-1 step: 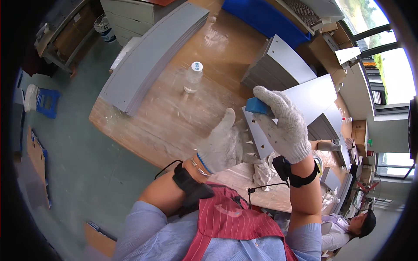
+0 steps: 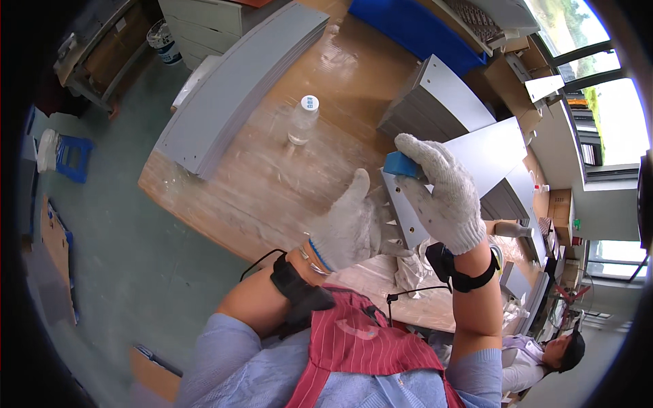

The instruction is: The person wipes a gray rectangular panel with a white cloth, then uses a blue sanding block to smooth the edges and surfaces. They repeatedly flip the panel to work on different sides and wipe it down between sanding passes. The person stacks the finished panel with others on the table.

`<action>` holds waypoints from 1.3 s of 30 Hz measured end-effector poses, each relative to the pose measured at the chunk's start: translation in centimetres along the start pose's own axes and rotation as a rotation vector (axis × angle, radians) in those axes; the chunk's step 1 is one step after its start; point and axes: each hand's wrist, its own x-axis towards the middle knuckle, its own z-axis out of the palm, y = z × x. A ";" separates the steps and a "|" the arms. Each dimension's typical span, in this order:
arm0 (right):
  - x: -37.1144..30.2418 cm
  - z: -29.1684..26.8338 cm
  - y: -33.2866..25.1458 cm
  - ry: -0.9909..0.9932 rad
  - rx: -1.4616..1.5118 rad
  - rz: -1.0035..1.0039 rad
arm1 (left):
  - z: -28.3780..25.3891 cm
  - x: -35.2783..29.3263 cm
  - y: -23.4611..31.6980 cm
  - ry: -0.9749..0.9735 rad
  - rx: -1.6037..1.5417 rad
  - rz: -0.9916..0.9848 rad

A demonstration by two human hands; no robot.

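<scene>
My right hand (image 2: pixel 445 197), in a whitish knitted glove, grips a small blue block (image 2: pixel 400 164) between thumb and fingers. The block sits at the corner of a long pale panel (image 2: pixel 486 155) with small holes near its end. My left hand (image 2: pixel 350 228), gloved too, is at the panel's near end, thumb raised and fingers curled around the edge from below. Part of the panel is hidden behind my right hand. Crumpled whitish cloth (image 2: pixel 411 272) lies beneath, on the wooden table (image 2: pixel 204 211).
A clear bottle (image 2: pixel 303 121) with a white cap stands on the table. Long grey panels (image 2: pixel 238 88) are stacked at the left, more grey panels (image 2: pixel 442 95) at the far right. A blue bin (image 2: pixel 401 27) is at the back. Another person (image 2: pixel 544 357) is at the lower right.
</scene>
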 end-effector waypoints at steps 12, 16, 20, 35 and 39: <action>0.1 0.3 -1.2 -0.064 -0.171 -0.070 | -0.3 0.3 0.1 0.005 0.039 0.004; -0.8 0.0 -1.8 -0.116 -0.236 -0.060 | -0.6 0.3 0.1 -0.015 0.039 -0.018; -4.0 -1.0 -2.7 -0.189 -0.239 -0.056 | -1.3 0.3 0.1 -0.009 -0.050 -0.045; -12.0 -5.5 -3.0 0.228 -0.073 0.201 | 0.9 2.8 -1.0 0.304 0.561 0.009; -7.1 -6.2 -3.1 0.190 -0.027 0.135 | 0.8 3.2 -2.0 0.280 0.620 0.157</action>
